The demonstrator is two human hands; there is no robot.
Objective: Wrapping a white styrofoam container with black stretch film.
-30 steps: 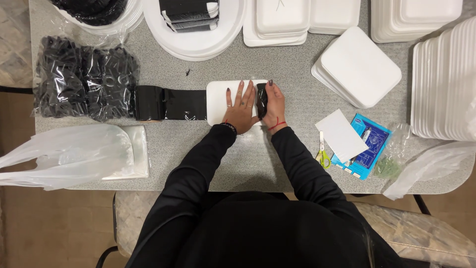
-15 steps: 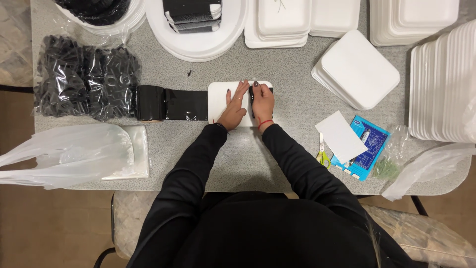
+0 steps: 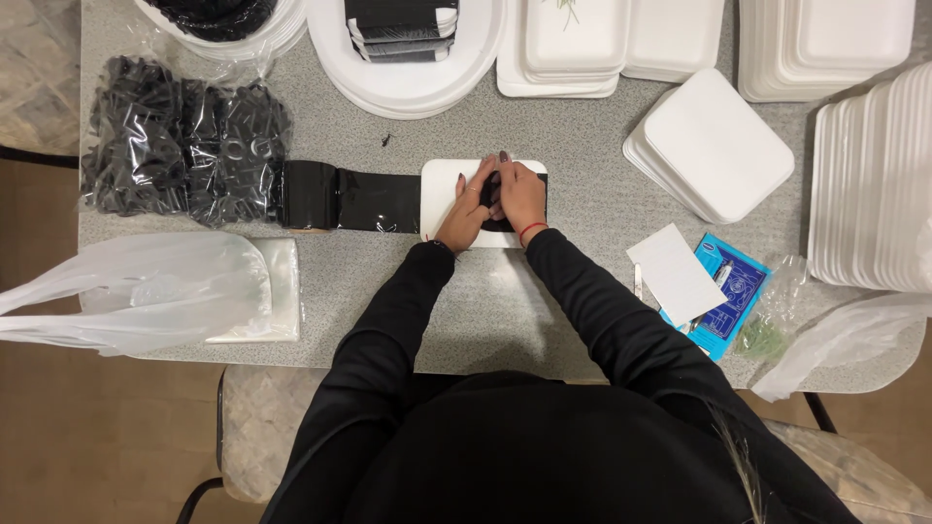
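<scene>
**Both hands on a small white tray**

Pressed flat on white tray [image 3: 442, 184] at mid-table: left hand [image 3: 466, 206], fingers spread. Pinching black piece [image 3: 501, 215] on that tray: right hand [image 3: 519, 197]. Bare grey table [image 3: 582, 194] just right; black strip [image 3: 351, 200] touching left. Beyond, round white bowl [image 3: 408, 87] holding stacked black packs [image 3: 398, 19]. One blue packet [image 3: 730, 291] near the right edge.

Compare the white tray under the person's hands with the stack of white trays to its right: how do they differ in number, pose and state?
The tray is single and square to the table edge; the stack holds several and is turned at an angle. Both hands, left hand and right hand, press a black item onto the tray; the stack is untouched and bare. Both are white with rounded corners.
</scene>
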